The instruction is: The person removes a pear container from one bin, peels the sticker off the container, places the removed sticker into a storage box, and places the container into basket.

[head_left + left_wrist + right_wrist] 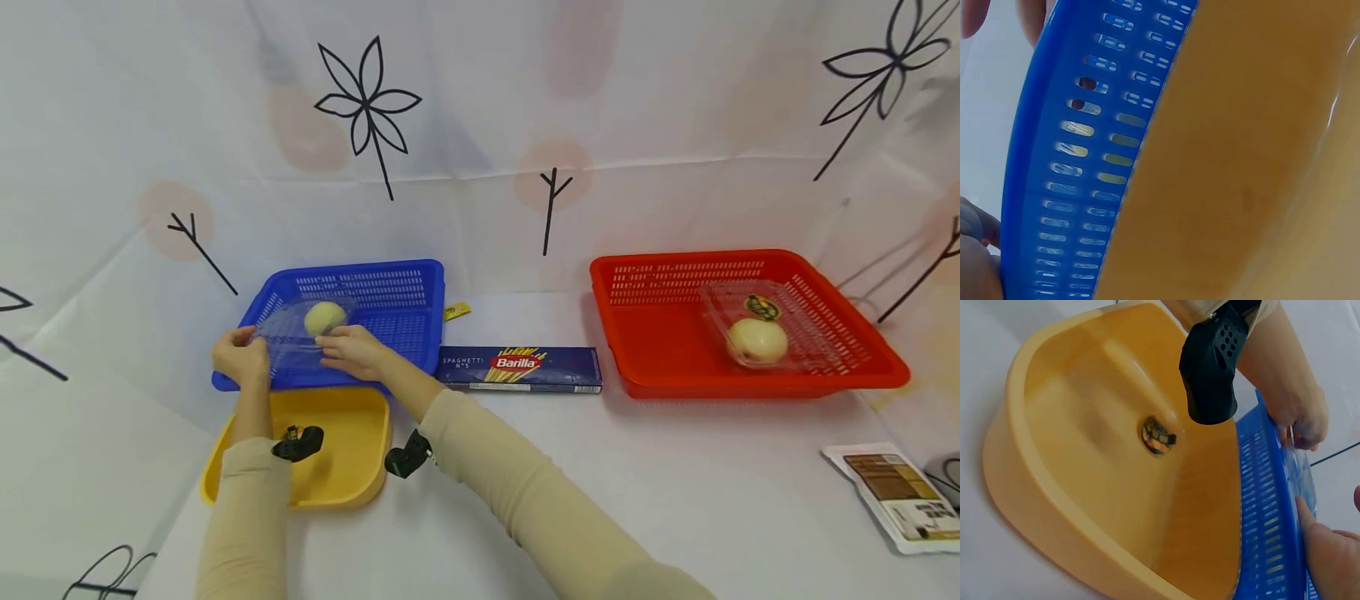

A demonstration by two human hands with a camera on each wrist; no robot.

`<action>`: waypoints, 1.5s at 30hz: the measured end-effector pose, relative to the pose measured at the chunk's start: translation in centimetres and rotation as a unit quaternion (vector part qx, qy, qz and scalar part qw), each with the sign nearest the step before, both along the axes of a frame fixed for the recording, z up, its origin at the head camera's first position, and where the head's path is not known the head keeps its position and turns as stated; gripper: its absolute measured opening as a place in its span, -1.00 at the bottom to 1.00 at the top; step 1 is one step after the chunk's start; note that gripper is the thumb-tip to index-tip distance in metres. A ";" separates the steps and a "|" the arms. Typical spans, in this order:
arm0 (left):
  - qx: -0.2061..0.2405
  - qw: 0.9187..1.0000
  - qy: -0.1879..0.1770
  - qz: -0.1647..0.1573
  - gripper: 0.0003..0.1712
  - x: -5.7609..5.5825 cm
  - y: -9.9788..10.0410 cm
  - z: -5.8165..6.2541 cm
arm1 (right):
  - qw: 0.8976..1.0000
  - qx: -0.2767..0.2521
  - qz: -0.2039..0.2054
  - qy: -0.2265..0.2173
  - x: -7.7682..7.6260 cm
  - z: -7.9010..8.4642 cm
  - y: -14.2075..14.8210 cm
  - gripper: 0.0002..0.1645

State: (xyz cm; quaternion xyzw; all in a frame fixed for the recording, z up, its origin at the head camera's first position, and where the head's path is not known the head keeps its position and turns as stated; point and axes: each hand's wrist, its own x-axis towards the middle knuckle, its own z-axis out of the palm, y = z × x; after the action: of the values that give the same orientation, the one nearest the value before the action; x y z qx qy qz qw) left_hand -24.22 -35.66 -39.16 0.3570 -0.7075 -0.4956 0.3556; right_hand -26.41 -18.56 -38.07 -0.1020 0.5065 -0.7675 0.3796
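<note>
A clear plastic box [288, 333] sits tilted in the blue basket [405, 333], and a pale round onion-like thing [325, 318] shows at its right part. My left hand [242, 357] grips the left end of this box, fingers curled at its edge. From the right, my right hand [354, 350] holds the box's near right edge, close beside the pale round thing. In the right wrist view the left hand [1307, 419] and right hand [1332, 550] are both at the blue rim. Only parts of fingers [972, 15] show past the basket in the left wrist view.
Below my forearms stands a yellow tub [348, 450] with a small round dark label [1157, 435] inside. A spaghetti box [517, 369] lies between the blue basket and a red basket [652, 350], which holds another clear box [806, 333]. A flat packet [900, 496] lies at right.
</note>
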 end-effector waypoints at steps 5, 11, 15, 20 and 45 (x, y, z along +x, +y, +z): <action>-0.002 1.000 -0.022 0.001 -0.62 -0.1 0.0 0.0 | 1.000 -0.006 0.001 0.000 0.0 -0.1 0.1 -0.23; -0.004 0.999 -0.032 -0.006 -0.59 -0.1 0.0 0.1 | 1.000 -0.008 0.004 0.011 0.1 0.0 0.4 -0.22; -0.022 1.000 -0.015 0.004 -0.64 0.0 0.3 0.1 | 1.000 -0.011 0.003 0.015 0.0 -0.1 0.7 -0.25; -0.056 0.998 0.008 0.010 -0.70 0.0 0.6 -0.2 | 0.999 -0.007 -0.027 0.040 0.0 -0.4 1.7 -0.31; -0.088 0.986 0.060 -0.126 -0.63 0.8 0.9 -0.4 | 0.972 0.013 -0.091 0.215 1.2 -1.3 13.6 -0.40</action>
State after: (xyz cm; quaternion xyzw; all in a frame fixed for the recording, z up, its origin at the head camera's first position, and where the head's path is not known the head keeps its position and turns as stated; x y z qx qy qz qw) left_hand -23.43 -34.80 -39.56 0.2018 -0.7653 -0.4925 0.3621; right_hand -25.26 -4.92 -39.36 -0.2128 0.5936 -0.7522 0.1913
